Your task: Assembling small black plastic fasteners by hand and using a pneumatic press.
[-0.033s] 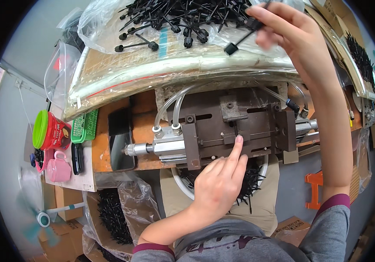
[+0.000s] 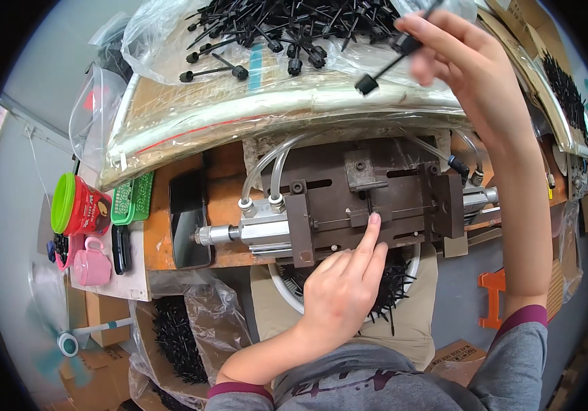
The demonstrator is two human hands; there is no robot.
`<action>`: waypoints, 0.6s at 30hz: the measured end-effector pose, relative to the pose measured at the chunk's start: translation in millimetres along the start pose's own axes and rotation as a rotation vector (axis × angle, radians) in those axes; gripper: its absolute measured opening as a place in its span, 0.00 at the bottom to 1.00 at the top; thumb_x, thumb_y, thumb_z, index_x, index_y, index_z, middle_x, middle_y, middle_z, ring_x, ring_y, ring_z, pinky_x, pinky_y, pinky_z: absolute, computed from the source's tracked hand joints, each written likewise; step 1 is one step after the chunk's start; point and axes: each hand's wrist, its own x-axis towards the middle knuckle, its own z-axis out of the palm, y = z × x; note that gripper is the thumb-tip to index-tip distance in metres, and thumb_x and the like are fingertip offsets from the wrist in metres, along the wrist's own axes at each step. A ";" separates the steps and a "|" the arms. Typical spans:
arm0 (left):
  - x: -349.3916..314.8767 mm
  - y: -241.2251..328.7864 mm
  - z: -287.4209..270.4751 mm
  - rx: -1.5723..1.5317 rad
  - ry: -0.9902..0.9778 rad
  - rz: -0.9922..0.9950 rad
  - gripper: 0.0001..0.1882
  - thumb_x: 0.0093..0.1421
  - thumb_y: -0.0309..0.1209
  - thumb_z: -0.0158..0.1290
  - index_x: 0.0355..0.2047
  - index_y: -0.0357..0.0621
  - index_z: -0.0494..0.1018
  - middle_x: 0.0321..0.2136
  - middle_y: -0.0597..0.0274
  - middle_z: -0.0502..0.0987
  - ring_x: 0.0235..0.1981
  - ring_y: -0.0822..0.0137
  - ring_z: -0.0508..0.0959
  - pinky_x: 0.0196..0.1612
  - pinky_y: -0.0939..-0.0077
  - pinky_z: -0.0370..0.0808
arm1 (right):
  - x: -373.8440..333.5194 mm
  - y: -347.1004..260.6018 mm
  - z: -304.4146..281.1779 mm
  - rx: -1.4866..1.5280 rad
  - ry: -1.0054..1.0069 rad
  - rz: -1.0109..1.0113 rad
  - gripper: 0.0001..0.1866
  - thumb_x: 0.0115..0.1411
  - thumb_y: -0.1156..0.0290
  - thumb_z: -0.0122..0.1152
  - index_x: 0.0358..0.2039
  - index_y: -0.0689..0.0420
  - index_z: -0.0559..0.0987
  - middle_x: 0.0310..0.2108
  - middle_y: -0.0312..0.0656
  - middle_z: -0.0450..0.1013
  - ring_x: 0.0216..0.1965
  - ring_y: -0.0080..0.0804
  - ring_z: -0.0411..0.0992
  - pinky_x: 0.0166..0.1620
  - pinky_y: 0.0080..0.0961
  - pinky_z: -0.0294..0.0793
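Beside the heap (image 2: 287, 24), the right hand (image 2: 468, 68) pinches a probably light, stiff black part (image 2: 366, 85), best held mid-stem, the left hand's (image 2: 340, 294) grasp unclear.

Right hand (image 2: 455, 68): upper right, holding black stemmed pieces (image 2: 367, 85).
Left hand (image 2: 340, 291): lower centre, index fingertip (image 2: 374, 220) at brown metal fixture (image 2: 335, 197).
Parts pile (image 2: 294, 20): top centre.

A heap of parts (image 2: 294, 24) lies on a tray (image 2: 153, 99) at the top centre. Below it, mid-frame, a fixture (image 2: 335, 195) sits on the bench (image 2: 157, 240), a phone (image 2: 190, 226) to its left. Farther left come a basket (image 2: 131, 198), then a tub (image 2: 90, 205) above a mug (image 2: 93, 264). A basin (image 2: 279, 282) holds parts below the fixture; a carton (image 2: 143, 322) stands lower left.
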 end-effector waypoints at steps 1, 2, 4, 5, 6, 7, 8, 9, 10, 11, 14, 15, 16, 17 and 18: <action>1.2 1.0 -0.5 0.000 -0.010 -0.003 0.12 0.50 0.24 0.63 0.37 0.39 0.81 0.54 0.52 0.79 0.27 0.67 0.82 0.34 0.75 0.79 | -11.1 1.2 -8.2 0.015 -0.032 0.017 0.12 0.67 0.65 0.62 0.42 0.62 0.80 0.26 0.37 0.77 0.29 0.21 0.77 0.36 0.20 0.73; 1.7 1.5 -1.6 0.006 -0.022 -0.011 0.11 0.50 0.24 0.63 0.36 0.39 0.82 0.54 0.53 0.80 0.25 0.68 0.81 0.32 0.76 0.79 | -18.4 7.4 -7.7 0.069 -0.072 -0.019 0.13 0.70 0.63 0.59 0.43 0.62 0.78 0.27 0.34 0.76 0.26 0.13 0.75 0.29 0.14 0.72; 0.8 1.9 -3.1 0.012 -0.052 -0.027 0.13 0.50 0.26 0.64 0.38 0.40 0.81 0.55 0.55 0.79 0.23 0.68 0.80 0.31 0.76 0.78 | -40.5 4.0 4.9 0.150 -0.051 0.092 0.13 0.70 0.63 0.59 0.43 0.61 0.78 0.28 0.36 0.77 0.23 0.14 0.74 0.26 0.12 0.71; 0.4 1.7 -4.0 0.018 -0.066 -0.037 0.15 0.50 0.26 0.64 0.40 0.41 0.81 0.55 0.56 0.79 0.23 0.67 0.79 0.30 0.75 0.77 | -51.1 2.2 11.8 0.194 -0.043 0.147 0.13 0.69 0.63 0.60 0.42 0.61 0.78 0.29 0.36 0.77 0.21 0.15 0.74 0.24 0.11 0.71; 1.4 1.0 -9.3 -0.028 -0.102 -0.057 0.17 0.51 0.25 0.65 0.43 0.40 0.80 0.55 0.54 0.79 0.25 0.67 0.81 0.31 0.76 0.78 | -59.3 6.5 14.7 0.218 -0.032 0.222 0.11 0.70 0.65 0.59 0.40 0.61 0.77 0.31 0.39 0.78 0.18 0.16 0.73 0.21 0.10 0.70; 4.1 1.0 -18.8 -0.082 -0.137 -0.073 0.20 0.51 0.23 0.65 0.46 0.39 0.79 0.56 0.53 0.79 0.27 0.67 0.82 0.33 0.76 0.80 | -68.3 1.5 17.5 0.343 -0.054 0.259 0.10 0.67 0.69 0.63 0.40 0.64 0.79 0.24 0.37 0.76 0.22 0.20 0.77 0.27 0.17 0.77; 7.4 1.9 -26.7 -0.138 -0.173 -0.087 0.23 0.51 0.22 0.66 0.50 0.38 0.78 0.56 0.52 0.78 0.29 0.67 0.84 0.35 0.77 0.81 | -77.1 2.8 18.5 0.368 -0.062 0.301 0.10 0.67 0.69 0.63 0.40 0.64 0.79 0.24 0.37 0.77 0.22 0.21 0.77 0.27 0.17 0.77; 9.0 4.4 -32.7 -0.382 -0.099 -0.185 0.26 0.52 0.20 0.66 0.53 0.37 0.76 0.57 0.49 0.77 0.32 0.65 0.84 0.37 0.76 0.82 | -85.2 6.3 20.0 0.395 -0.071 0.343 0.10 0.67 0.70 0.63 0.40 0.64 0.79 0.24 0.37 0.77 0.22 0.21 0.77 0.27 0.17 0.78; 9.0 8.8 -39.5 -0.624 -0.028 -0.285 0.29 0.52 0.18 0.66 0.56 0.35 0.74 0.57 0.47 0.76 0.36 0.64 0.85 0.40 0.75 0.83 | -93.3 7.9 23.2 0.415 -0.094 0.391 0.09 0.67 0.70 0.63 0.40 0.64 0.79 0.24 0.37 0.77 0.22 0.22 0.77 0.28 0.17 0.78; 9.7 11.5 -46.4 -0.865 0.045 -0.385 0.32 0.52 0.15 0.66 0.59 0.34 0.72 0.57 0.44 0.76 0.39 0.62 0.86 0.42 0.74 0.85 | -100.1 9.3 27.4 0.437 -0.118 0.439 0.08 0.67 0.71 0.63 0.39 0.64 0.79 0.24 0.38 0.78 0.22 0.22 0.77 0.28 0.17 0.78; 11.4 10.3 -61.0 -0.985 0.032 -0.395 0.29 0.50 0.11 0.66 0.54 0.30 0.75 0.50 0.44 0.78 0.45 0.59 0.84 0.45 0.72 0.85 | -110.3 11.2 38.5 0.510 -0.180 0.483 0.08 0.66 0.72 0.63 0.38 0.64 0.80 0.24 0.38 0.77 0.22 0.22 0.77 0.27 0.16 0.77; 11.1 6.6 -61.8 -0.920 0.013 -0.332 0.26 0.49 0.12 0.67 0.51 0.31 0.78 0.48 0.46 0.79 0.44 0.61 0.85 0.44 0.73 0.84 | -111.1 10.4 39.1 0.527 -0.185 0.476 0.08 0.66 0.71 0.63 0.38 0.64 0.80 0.24 0.38 0.77 0.22 0.21 0.77 0.26 0.16 0.76; 10.2 6.3 -62.5 -0.823 0.023 -0.271 0.24 0.49 0.13 0.67 0.48 0.31 0.79 0.47 0.46 0.79 0.42 0.61 0.85 0.43 0.74 0.84 | -109.4 9.5 38.3 0.496 -0.147 0.436 0.08 0.67 0.71 0.63 0.39 0.64 0.80 0.26 0.38 0.78 0.23 0.21 0.77 0.27 0.16 0.76; 8.9 6.9 -63.0 -0.727 0.031 -0.209 0.22 0.48 0.13 0.68 0.46 0.32 0.80 0.47 0.46 0.79 0.40 0.62 0.85 0.42 0.74 0.84 | -107.5 9.3 37.1 0.465 -0.109 0.396 0.08 0.67 0.70 0.63 0.39 0.64 0.80 0.28 0.38 0.78 0.24 0.21 0.77 0.27 0.15 0.76; 7.8 7.7 -62.8 -0.631 0.039 -0.146 0.20 0.48 0.14 0.68 0.44 0.33 0.82 0.46 0.46 0.79 0.39 0.63 0.85 0.41 0.74 0.83 | -107.9 10.3 37.0 0.306 -0.010 0.286 0.10 0.68 0.68 0.62 0.38 0.63 0.80 0.33 0.38 0.79 0.29 0.21 0.78 0.28 0.16 0.76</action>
